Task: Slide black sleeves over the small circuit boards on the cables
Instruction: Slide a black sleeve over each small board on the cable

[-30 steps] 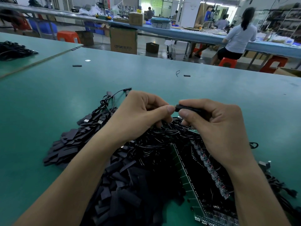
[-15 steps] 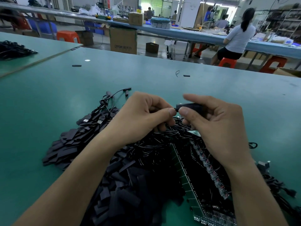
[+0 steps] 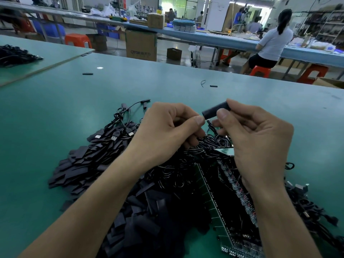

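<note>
My right hand (image 3: 255, 135) pinches a black sleeve (image 3: 214, 110) between thumb and forefinger, its open end tilted down toward the left. My left hand (image 3: 167, 131) pinches a thin black cable (image 3: 209, 122) whose tip sits just below the sleeve's mouth; any board on that cable is hidden by my fingers. Under both hands lies a heap of loose black sleeves (image 3: 80, 164) and a tangle of black cables (image 3: 176, 175). A green panel of small circuit boards (image 3: 214, 207) lies beneath my right wrist.
The green table (image 3: 55, 112) carries stray sleeve pieces (image 3: 87, 73) further back and cables with USB plugs (image 3: 115, 137) at the heap's left. Another cable pile (image 3: 13, 54) sits on the neighbouring table. A person (image 3: 271, 43) sits at the far bench.
My right hand has tilted the sleeve so its far end rises, and the two hands have drawn slightly apart, exposing the cable tip below the sleeve's mouth.
</note>
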The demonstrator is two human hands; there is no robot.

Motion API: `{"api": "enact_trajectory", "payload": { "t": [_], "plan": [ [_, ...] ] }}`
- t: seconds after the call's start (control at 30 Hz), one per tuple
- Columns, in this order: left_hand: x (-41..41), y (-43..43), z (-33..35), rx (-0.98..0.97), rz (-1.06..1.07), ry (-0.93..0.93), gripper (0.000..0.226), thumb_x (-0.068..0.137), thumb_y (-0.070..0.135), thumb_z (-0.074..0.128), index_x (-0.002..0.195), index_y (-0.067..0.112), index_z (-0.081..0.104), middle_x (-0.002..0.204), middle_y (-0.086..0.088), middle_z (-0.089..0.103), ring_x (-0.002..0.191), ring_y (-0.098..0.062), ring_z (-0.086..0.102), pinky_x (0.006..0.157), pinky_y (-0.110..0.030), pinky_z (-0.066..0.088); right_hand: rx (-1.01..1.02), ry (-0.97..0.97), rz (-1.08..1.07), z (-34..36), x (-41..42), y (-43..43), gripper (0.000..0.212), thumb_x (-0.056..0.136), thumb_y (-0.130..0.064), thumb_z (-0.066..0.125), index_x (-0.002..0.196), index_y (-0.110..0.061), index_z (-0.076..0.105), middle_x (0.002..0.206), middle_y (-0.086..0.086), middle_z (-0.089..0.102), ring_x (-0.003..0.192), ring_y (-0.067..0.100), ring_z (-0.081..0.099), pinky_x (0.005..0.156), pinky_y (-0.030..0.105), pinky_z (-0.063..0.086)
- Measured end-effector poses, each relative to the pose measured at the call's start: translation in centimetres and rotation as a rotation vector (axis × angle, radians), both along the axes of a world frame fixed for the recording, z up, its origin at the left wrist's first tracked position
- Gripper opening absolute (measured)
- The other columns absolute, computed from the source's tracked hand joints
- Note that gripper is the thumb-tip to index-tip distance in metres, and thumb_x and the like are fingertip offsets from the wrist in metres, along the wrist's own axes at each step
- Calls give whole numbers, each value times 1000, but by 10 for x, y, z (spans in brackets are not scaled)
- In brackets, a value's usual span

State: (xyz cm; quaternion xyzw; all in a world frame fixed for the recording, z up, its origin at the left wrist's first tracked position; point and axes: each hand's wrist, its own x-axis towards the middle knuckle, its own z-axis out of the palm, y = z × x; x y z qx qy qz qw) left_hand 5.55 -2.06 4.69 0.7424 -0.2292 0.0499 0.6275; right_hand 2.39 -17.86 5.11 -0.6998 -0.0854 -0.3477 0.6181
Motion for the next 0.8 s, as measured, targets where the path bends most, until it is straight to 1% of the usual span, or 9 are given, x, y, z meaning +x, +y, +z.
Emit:
{"api": "enact_trajectory", "payload": {
  "t": [0.1,0.17,0.27,0.4,0.47,0.57,0.67,0.77,0.8],
  "plan": [
    [0,-3,-2,29,1,-5,13,95,11,66,84,10,72,71,0,75,57,-9,69,55,-19,53,13,-16,23,1,0,3,26,86,-5,75,102,-25,70,84,-13,76,71,7,73,67,16,56],
    [-2,-7,-4,42,-6,1,13,95,11,66,84,9,73,72,-1,76,58,-9,69,55,-19,53,-2,-22,12,2,0,4,26,86,-7,75,100,-28,71,83,-16,76,67,7,73,66,16,56],
    [-4,-11,-6,20,-20,9,12,95,10,66,85,8,73,73,-2,76,58,-9,69,57,-21,55,-21,-13,-15,2,-1,1,23,88,-10,75,100,-30,71,83,-14,76,64,7,72,64,16,56],
    [-5,-11,-6,21,-27,15,9,95,14,67,88,11,73,75,-1,76,64,-11,72,61,-21,57,-88,2,-20,3,-2,-1,29,89,-11,74,105,-33,66,82,-16,75,70,4,72,66,16,55],
    [-4,-9,-5,53,-35,1,6,92,20,71,91,14,73,80,2,77,72,-11,73,68,-22,58,-97,13,-23,4,-2,-2,35,89,-11,74,109,-39,64,82,-17,75,73,5,72,69,17,56],
    [1,-3,-7,244,-102,55,24,80,36,81,97,22,72,88,5,77,82,-9,73,83,-32,60,-45,14,-34,5,-1,-6,31,90,-7,72,103,-35,67,77,-15,74,66,6,71,64,16,55],
    [3,2,-8,365,-183,130,33,73,45,85,95,24,74,89,7,77,85,-8,74,87,-44,60,18,36,-38,5,-1,-9,25,90,-4,70,99,-28,68,75,-7,75,64,12,72,64,20,56],
    [5,11,-5,404,-277,137,43,68,54,83,101,28,74,95,8,77,90,-8,73,88,-36,59,99,56,-63,6,-1,-11,22,91,-3,70,97,-24,66,75,-3,75,63,15,72,63,20,56],
    [6,13,-5,431,-308,136,43,69,52,84,104,29,73,97,9,77,91,-8,73,88,-33,58,126,61,-76,6,-1,-12,22,91,-3,69,96,-23,65,76,-2,75,63,15,72,63,21,56]
  ]
}}
